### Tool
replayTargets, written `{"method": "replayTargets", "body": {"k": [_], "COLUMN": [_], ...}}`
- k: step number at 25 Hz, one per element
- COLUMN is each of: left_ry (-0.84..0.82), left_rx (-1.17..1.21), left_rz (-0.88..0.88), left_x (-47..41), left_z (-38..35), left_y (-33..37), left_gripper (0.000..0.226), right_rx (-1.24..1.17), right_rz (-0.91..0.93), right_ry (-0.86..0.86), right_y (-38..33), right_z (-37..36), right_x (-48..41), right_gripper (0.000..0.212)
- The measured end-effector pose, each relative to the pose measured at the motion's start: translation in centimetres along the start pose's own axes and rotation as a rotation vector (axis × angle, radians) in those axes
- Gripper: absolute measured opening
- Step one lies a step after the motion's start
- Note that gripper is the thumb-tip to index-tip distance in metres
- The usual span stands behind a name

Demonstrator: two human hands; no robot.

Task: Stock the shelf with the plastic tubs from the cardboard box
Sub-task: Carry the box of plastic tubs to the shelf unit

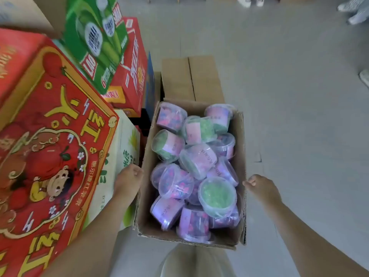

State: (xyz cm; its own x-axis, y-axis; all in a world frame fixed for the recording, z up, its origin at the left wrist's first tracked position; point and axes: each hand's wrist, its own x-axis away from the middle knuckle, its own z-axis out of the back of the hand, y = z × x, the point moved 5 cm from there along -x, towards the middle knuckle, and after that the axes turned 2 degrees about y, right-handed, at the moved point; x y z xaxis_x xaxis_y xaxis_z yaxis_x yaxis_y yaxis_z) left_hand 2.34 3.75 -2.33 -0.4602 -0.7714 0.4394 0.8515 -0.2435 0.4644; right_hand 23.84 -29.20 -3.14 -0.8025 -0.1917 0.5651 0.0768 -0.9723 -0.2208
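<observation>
Dozens of clear round plastic tubs (217,196), purple and green inside, all piled in the open brown cardboard box (146,206).
Left hand (128,180) and right hand (259,186) grip its side walls, fingers (137,171) curled. Looks like hauling; next up is finding the shelf, which isn't in view.

Partly out of sight
Left hand (127,181) and right hand (262,186) hide fingertips against the box (146,162); between them lower tubs (156,173) lie covered, labels (207,156) blurred.
</observation>
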Motion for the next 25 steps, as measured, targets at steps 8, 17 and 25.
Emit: {"method": "replayTargets", "body": {"k": [8, 17, 25], "left_ry": [0.042, 0.079, 0.134], "left_rx": [0.098, 0.096, -0.068], "left_rz": [0.036, 0.095, 0.075], "left_x": [-5.4, -8.5, -9.2], "left_z": [-4.5, -8.5, -8.5], "left_y": [-1.3, -2.5, -3.4], "left_gripper": [0.041, 0.042, 0.056], "right_rx": [-0.216, -0.558, -0.442], "right_rz": [-0.183, -0.269, -0.300], "right_ry": [0.039, 0.068, 0.126], "right_y": [1.5, 2.3, 3.3], "right_z": [-3.9, -7.6, -7.2], "right_x": [-5.5, -8.1, -8.8], "right_gripper": [0.048, 0.047, 0.052]}}
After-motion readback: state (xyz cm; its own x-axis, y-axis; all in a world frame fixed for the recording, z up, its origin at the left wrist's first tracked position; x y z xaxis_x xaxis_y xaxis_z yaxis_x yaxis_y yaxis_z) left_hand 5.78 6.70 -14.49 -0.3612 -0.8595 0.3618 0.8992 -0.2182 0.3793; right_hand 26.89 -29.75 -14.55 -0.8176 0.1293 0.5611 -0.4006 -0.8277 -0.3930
